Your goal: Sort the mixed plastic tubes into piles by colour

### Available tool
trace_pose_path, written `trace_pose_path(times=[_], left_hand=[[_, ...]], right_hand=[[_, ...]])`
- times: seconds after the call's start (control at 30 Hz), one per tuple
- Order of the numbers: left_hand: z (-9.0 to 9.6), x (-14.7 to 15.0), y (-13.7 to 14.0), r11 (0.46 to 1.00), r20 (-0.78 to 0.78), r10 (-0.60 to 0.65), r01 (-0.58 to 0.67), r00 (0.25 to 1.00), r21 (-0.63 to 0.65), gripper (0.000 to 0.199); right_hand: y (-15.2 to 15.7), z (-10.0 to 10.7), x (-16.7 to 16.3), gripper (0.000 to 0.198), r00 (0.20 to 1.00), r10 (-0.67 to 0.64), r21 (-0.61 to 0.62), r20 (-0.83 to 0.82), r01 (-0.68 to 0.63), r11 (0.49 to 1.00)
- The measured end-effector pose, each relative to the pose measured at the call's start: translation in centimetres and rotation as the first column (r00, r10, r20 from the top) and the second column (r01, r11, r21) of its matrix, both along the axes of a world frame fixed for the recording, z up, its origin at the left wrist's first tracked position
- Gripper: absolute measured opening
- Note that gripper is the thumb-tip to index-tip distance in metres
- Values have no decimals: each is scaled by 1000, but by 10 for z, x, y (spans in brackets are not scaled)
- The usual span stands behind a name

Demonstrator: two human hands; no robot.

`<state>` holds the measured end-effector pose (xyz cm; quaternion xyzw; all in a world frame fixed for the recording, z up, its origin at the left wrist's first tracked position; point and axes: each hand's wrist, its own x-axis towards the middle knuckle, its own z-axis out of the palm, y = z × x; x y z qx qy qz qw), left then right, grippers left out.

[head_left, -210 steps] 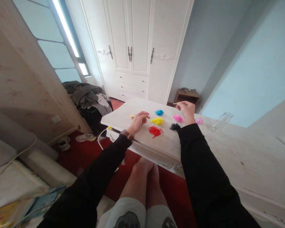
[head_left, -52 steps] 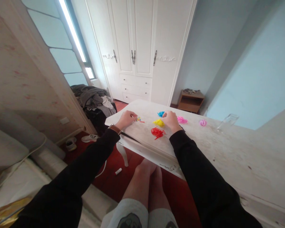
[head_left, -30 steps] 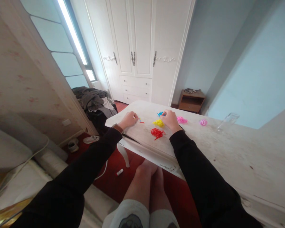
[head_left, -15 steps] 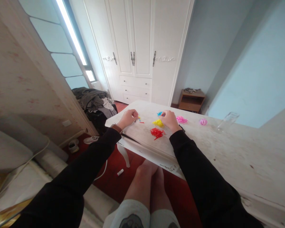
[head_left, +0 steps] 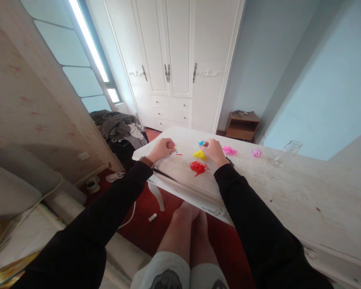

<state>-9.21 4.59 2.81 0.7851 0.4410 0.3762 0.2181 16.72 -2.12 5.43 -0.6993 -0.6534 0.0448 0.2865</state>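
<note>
My left hand (head_left: pixel 163 149) rests at the left end of the white table (head_left: pixel 165 166), its fingers curled in a pinch. Just beyond its fingertips lie small pieces in yellow, blue and red (head_left: pixel 178 154). My right hand (head_left: pixel 213 151) is closed too, thumb and fingers together, between a small blue pile (head_left: pixel 201 143) and a pile of yellow strips (head_left: pixel 199 155). What either hand pinches is too small to make out. Nearer to me sits a pile of red strips (head_left: pixel 198 167). A pink pile (head_left: pixel 229 150) is to the right of my right hand.
Farther right on the table are a round pink-and-white item (head_left: pixel 256 153) and a clear glass container (head_left: pixel 289 153), tilted in view. A white wardrobe (head_left: pixel 180 52) stands behind. Clothes (head_left: pixel 117 126) are heaped at left, and a brown nightstand (head_left: pixel 243 126) is beyond the table.
The view has shifted very slightly. Both hands stay in nearly the same places with fingers still pinched, and the piles look unchanged.
</note>
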Motion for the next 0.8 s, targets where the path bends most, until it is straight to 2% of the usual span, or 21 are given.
trace_pose_path(times=[0.4, 0.63, 0.8], left_hand=[[0, -3, -1, 999, 52, -40, 42, 998, -24, 10], [8, -2, -8, 1000, -17, 0, 0, 1000, -22, 13], [9, 0, -10, 999, -7, -23, 23, 1000, -48, 9]], right_hand=[[2, -1, 1, 16, 1000, 8, -18, 7, -8, 1000], [2, -2, 1, 16, 1000, 13, -18, 5, -13, 1000], [2, -2, 1, 16, 1000, 17, -26, 6, -17, 1000]])
